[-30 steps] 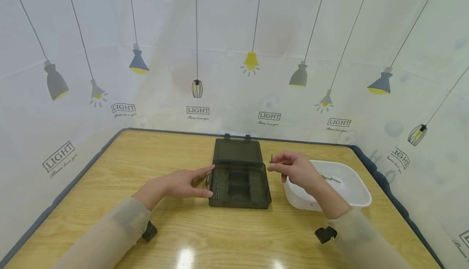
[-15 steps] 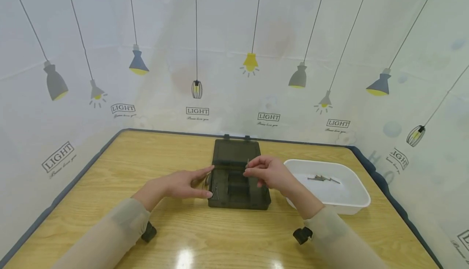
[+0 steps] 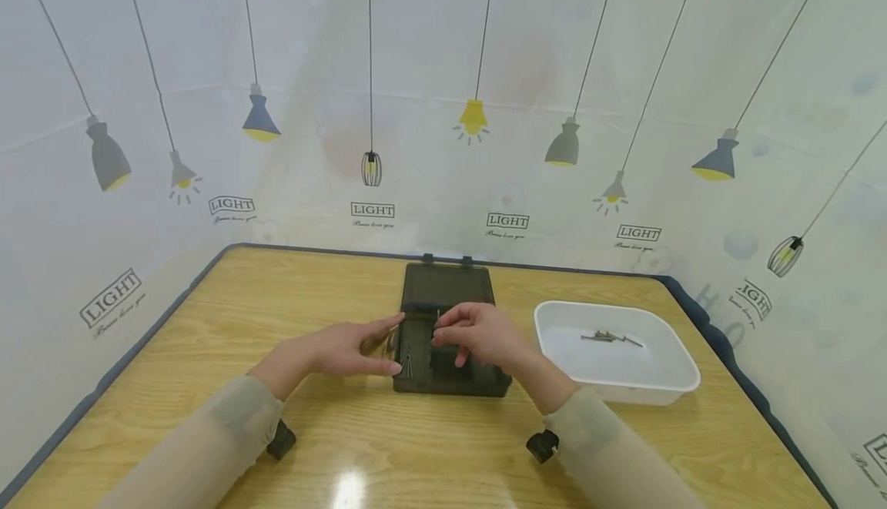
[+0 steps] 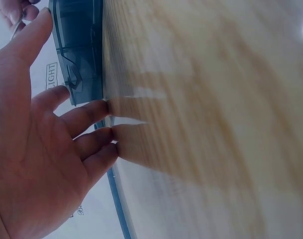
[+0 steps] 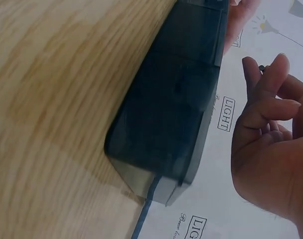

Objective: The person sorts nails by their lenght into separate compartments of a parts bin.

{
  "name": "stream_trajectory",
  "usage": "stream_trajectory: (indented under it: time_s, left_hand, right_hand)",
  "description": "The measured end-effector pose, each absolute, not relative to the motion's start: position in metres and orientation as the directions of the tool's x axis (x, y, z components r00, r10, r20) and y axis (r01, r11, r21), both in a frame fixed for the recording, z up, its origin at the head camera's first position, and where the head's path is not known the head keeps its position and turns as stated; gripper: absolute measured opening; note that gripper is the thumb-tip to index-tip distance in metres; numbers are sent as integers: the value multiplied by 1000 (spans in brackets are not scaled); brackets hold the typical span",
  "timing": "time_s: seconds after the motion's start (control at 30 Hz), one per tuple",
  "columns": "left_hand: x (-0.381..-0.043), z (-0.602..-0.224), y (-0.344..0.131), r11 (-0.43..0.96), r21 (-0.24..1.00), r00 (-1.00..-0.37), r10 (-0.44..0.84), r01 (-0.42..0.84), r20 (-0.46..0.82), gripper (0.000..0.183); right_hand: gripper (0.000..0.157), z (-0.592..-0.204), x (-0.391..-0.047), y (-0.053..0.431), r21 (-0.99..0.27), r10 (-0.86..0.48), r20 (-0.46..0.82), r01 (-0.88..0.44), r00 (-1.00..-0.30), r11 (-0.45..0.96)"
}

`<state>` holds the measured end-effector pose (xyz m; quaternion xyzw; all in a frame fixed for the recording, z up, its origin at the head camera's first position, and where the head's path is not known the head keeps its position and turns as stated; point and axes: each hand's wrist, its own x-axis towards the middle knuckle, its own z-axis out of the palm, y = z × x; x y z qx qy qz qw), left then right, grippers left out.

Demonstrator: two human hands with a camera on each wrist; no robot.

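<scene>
A dark translucent compartment box [image 3: 450, 339] lies open on the wooden table [image 3: 277, 316], its lid laid back. Several thin metal pieces [image 3: 406, 359] lie in its left compartment. My left hand [image 3: 346, 347] rests with straight fingers against the box's left side [image 4: 76, 55], thumb along the rim. My right hand [image 3: 471, 333] hovers over the box's left half and pinches a small thin metal screw [image 3: 437, 316], held upright between thumb and forefinger. In the right wrist view the box [image 5: 176, 104] shows from the side, and my fingers [image 5: 260, 99] curl above it.
A white plastic tub [image 3: 617, 351] stands right of the box, with a few metal screws [image 3: 610, 336] in it. Papered walls with lamp prints close off the table's far and side edges. Small black wrist mounts [image 3: 280, 441] hang under both sleeves.
My right hand has carried the pinched screw leftward from above the white tub to over the box's left half. My left hand has stayed at the box's left side.
</scene>
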<state>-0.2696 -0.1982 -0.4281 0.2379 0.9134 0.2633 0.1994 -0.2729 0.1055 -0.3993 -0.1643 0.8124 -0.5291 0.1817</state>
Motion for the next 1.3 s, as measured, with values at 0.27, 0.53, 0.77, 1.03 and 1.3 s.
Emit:
stream_trajectory:
  time_s: [0.27,0.53,0.77,1.03,1.3]
  left_hand:
    - [-271,-429,-198,747,575,-804,544,333,-241,101]
    - [-272,-432,-199,751,565,-807,543,343,-232,101]
    - [-272,-433,-200,743,573,-805,548,345,-226,101]
    - [-271,-433,-200,746,568,-806,547,346,-227,101]
    - [-272,-434,-200,746,564,-806,549,353,-220,102]
  right_hand:
    - [25,-404,-272,98,-905,-477,-149,-75,-866,418]
    - [31,-407,-271,101,-893,-490,-150,-96,-859,440]
    - [28,-401,-273,125,-898,-498,-113,-126,-860,422]
    - [31,-395,-279,181,-878,-453,-89,-145,-887,456]
    - [33,-386,-288,251,-847,-337,-83,-112,-938,520]
